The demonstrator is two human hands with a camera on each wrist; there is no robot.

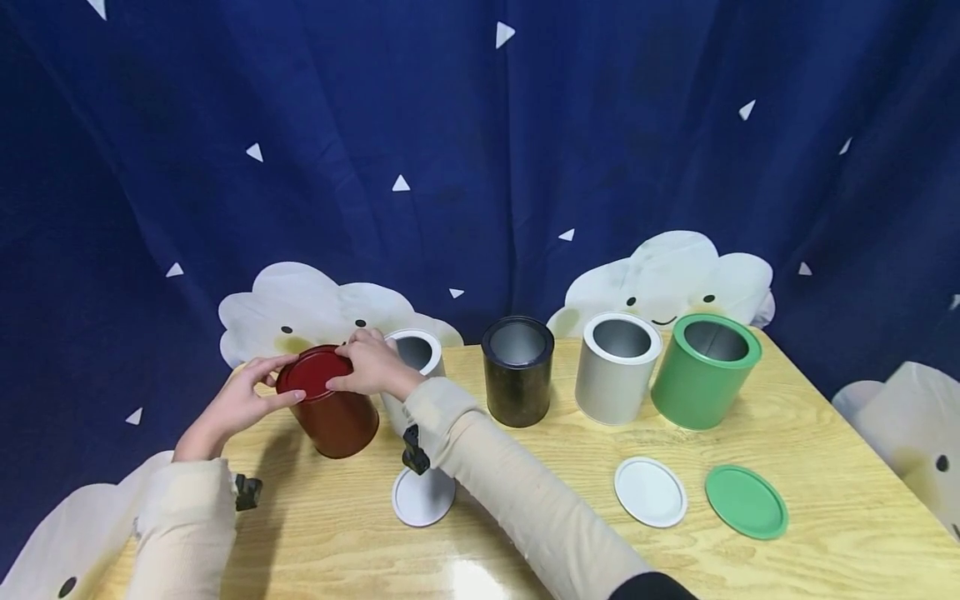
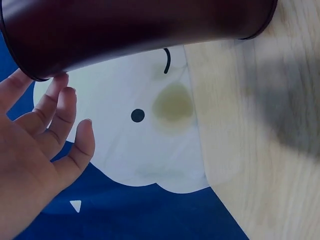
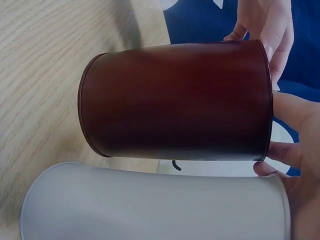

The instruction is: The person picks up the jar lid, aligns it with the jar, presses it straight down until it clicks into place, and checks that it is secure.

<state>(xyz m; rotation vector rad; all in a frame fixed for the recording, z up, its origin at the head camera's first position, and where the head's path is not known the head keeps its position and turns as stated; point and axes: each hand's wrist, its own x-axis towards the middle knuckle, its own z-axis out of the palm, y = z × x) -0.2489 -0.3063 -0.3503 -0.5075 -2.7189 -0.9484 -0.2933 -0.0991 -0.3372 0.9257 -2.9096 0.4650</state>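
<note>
At the left of the table stands a dark red can point(image 1: 337, 423), its red lid point(image 1: 317, 372) lying over the mouth. Whether the lid is pressed fully in I cannot tell. My left hand point(image 1: 241, 403) holds the lid's edge from the left, thumb at the front and fingers at the rim. From the right, my right hand point(image 1: 372, 363) grips the same edge, thumb in front and fingers behind. In the right wrist view both hands meet the top end of the red can point(image 3: 175, 102). A white can point(image 1: 411, 350) without a lid stands beside it, partly hidden by the right hand and sleeve.
A black can point(image 1: 517, 392), another white can point(image 1: 613, 387) and a green can point(image 1: 693, 387) stand uncovered along the back of the table point(image 1: 555, 475). White lids point(image 1: 422, 500) point(image 1: 650, 492) and a green lid point(image 1: 746, 502) lie in front. A blue curtain point(image 1: 450, 125) hangs behind.
</note>
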